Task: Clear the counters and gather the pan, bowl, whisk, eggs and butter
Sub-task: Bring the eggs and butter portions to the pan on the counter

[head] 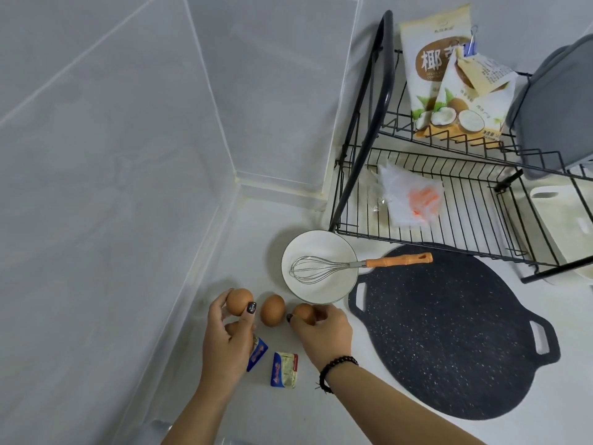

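Gripping state: the left hand (224, 335) was curled round one brown egg (239, 301) at its fingertips, with what looked like a second egg (234, 327) tucked lower in the palm; the right hand (321, 332) pinched a third egg (303, 313) down on the tabletop (353, 412).
Butter: two small foil butter packets lay nearest the wrists, one packet (257, 353) partly under the left hand, the other packet (284, 369) between the two wrists.
Between the hands: a loose egg (272, 310) sat untouched on the tabletop, close to both thumbs.
Just beyond the right hand: the white bowl (321, 285) stood with the whisk (324, 268) lying in it, its orange handle (398, 260) overhanging the rim toward the pan.
Right of the right hand: the flat speckled pan (446, 329) rested on the tabletop, well clear of the eggs.
Farthest: a black wire rack (449, 194) held a coconut-print bag (449, 78) and a plastic packet (410, 197).
Progress, as I judged it: every listed item was already gathered in one spot; only the eggs were left to settle.
Risk, loose egg: round and unsupported, it could roll if a thumb nudged it.
Risk, left hand: holding two eggs at once invited a slip or a crack if the grip tightened.
Risk, whisk: a knock on the overhanging handle could tip it out of the bowl.
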The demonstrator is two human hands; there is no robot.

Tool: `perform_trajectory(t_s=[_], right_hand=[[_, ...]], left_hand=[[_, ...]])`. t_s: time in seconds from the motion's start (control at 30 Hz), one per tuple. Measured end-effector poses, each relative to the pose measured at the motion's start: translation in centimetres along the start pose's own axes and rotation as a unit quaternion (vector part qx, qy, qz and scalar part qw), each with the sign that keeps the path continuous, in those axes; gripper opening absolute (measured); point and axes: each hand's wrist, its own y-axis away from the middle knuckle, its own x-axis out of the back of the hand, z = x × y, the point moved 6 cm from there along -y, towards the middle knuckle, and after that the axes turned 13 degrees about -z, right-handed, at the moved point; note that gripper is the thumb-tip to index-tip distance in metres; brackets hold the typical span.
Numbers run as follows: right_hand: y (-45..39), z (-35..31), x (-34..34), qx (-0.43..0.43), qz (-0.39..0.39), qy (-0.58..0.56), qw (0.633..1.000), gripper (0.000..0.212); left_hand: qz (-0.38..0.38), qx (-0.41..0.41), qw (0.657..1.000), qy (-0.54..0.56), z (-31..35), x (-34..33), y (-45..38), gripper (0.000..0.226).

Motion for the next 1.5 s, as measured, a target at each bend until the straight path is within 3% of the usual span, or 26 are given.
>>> perform_trajectory(t_s=[0.17,0.3,0.4,0.53,0.63,0.7,0.73,0.8,0.87,0.9,0.93,1.0,1.07,1.17,1.27,1.33,1.4,1.5], right_hand=[[1.2,0.2,1.0,-0.01,0.001,-0.023,1.0,0.042],[4.3,0.8,3.3,0.012,0.028,-0.076,0.997,0.017],[5.6,0.6,3.0,0.014,-0.083,-0.177,0.981,0.008],[6.7,-0.7,1.6,-0.003,-0.226,-0.3,0.927,0.019],[6.9,-0.7,1.7,-0.012,-0.265,-0.328,0.907,0.031],[6.9,-0.3,2.3,-0.008,-0.269,-0.329,0.905,0.031],[6.9,0.0,2.7,-0.001,-0.261,-0.328,0.908,0.027],[6.5,0.6,3.8,0.018,-0.207,-0.324,0.923,0.016],[5.7,1.5,5.2,0.031,-0.103,-0.3,0.948,0.014],[5.1,1.9,5.9,0.035,-0.047,-0.277,0.959,0.018],[4.7,2.2,6.4,0.037,0.0,-0.251,0.967,0.021],[4.0,2.4,6.6,0.038,0.05,-0.21,0.976,0.027],[3.4,2.2,6.1,0.041,0.064,-0.175,0.982,0.028],[2.5,2.1,5.2,0.034,0.076,-0.122,0.989,0.027],[1.7,2.2,4.5,0.029,0.08,-0.085,0.993,0.029],[1.4,2.1,4.4,0.026,0.084,-0.063,0.994,0.029],[1.2,2.0,4.4,0.023,0.087,-0.052,0.995,0.03],[1.0,2.0,4.5,0.023,0.094,-0.043,0.994,0.031]], left_hand=[[-0.017,-0.029,0.998,-0.062,0.6,0.2,0.8,0.044],[-0.089,-0.099,0.983,-0.129,1.7,-0.6,2.5,0.051],[-0.174,-0.127,0.964,-0.156,2.3,-1.7,3.3,0.057],[-0.27,-0.202,0.895,-0.292,4.0,-4.0,4.0,0.059],[-0.303,-0.228,0.859,-0.344,4.8,-5.5,4.6,0.054],[-0.31,-0.233,0.856,-0.342,5.0,-5.9,4.7,0.054],[-0.313,-0.227,0.863,-0.325,5.0,-5.9,4.7,0.057],[-0.286,-0.185,0.917,-0.21,5.6,-5.3,4.3,0.064],[-0.177,-0.089,0.98,-0.012,5.9,-3.5,3.3,0.048],[-0.116,-0.02,0.989,0.093,5.4,-2.5,2.4,0.032],[-0.08,0.052,0.973,0.212,4.7,-1.9,1.7,0.016],[-0.071,0.16,0.899,0.402,4.2,-1.6,0.4,0.004],[-0.108,0.199,0.873,0.433,4.4,-1.2,-0.6,0.002],[-0.162,0.178,0.916,0.319,4.5,-1.2,-1.9,0.017],[-0.122,0.104,0.987,0.013,3.6,0.3,-3.9,0.035],[-0.11,0.064,0.974,-0.189,3.2,1.2,-5.2,0.044],[-0.127,0.023,0.935,-0.33,3.1,1.4,-6.1,0.046],[-0.145,-0.022,0.892,-0.427,2.9,1.2,-6.3,0.047]])
